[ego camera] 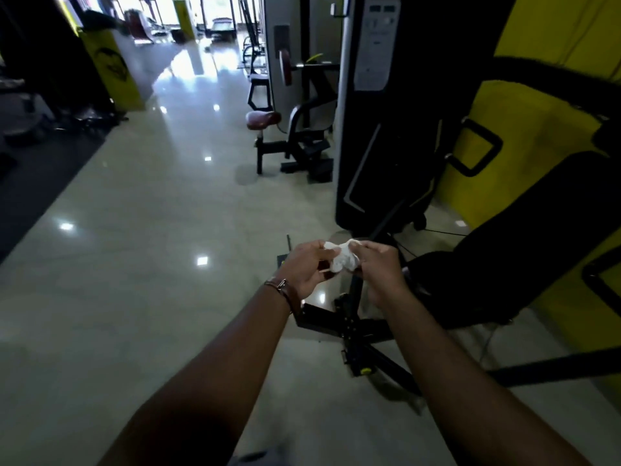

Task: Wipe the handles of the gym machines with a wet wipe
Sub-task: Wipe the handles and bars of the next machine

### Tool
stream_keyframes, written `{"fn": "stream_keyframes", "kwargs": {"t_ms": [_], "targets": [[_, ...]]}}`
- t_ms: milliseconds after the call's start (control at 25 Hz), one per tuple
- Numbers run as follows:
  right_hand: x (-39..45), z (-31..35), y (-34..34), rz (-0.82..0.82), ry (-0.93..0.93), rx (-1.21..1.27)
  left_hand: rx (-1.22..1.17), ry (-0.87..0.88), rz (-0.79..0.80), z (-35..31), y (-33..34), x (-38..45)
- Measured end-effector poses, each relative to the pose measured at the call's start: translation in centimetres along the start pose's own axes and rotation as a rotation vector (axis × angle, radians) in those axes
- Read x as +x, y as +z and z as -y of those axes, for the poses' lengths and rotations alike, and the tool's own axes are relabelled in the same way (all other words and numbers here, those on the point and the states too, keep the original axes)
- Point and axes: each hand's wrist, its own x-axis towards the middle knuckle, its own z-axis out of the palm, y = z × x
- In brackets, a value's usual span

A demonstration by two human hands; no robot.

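A crumpled white wet wipe (pixel 342 258) is held in front of me, low in the middle of the view. My left hand (pixel 307 265) pinches its left side and my right hand (pixel 381 269) pinches its right side. A watch strap (pixel 284 290) is on my left wrist. To the right stands a black gym machine with a padded seat (pixel 524 250) and black loop handles (pixel 480 148) against a yellow wall. The handles are an arm's reach beyond my hands and untouched.
The machine's black floor frame (pixel 353 327) lies under my hands. A tall black weight-stack column (pixel 386 105) rises just behind. Another machine with a red seat (pixel 263 119) stands farther back. Glossy tiled floor (pixel 151 247) stretches left; dark mats (pixel 40 176) border the far left.
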Motion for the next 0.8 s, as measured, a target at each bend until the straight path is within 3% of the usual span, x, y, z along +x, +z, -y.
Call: {"fn": "stream_keyframes", "kwargs": {"t_ms": [160,440,600,720,800], "targets": [[0.9,-1.2,10.4,0.062,0.08,0.118,-0.237,0.026,-0.092,-3.5,-9.8,1.3],[3.1,-2.2,24.6,-0.11,0.181,0.379,-0.128,-0.019,-0.19,-10.9,-22.7,4.2],[5.3,-2.5,26.5,-0.13,0.105,0.341,-0.087,0.051,-0.265,-12.3,-24.3,7.9],[9.3,-2.9,26.6,-0.083,0.036,0.193,0.035,0.098,-0.166,-13.2,-23.8,12.6],[12.7,-2.9,26.4,-0.136,-0.074,0.042,0.144,0.114,-0.043,-13.9,-23.1,16.2]]}}
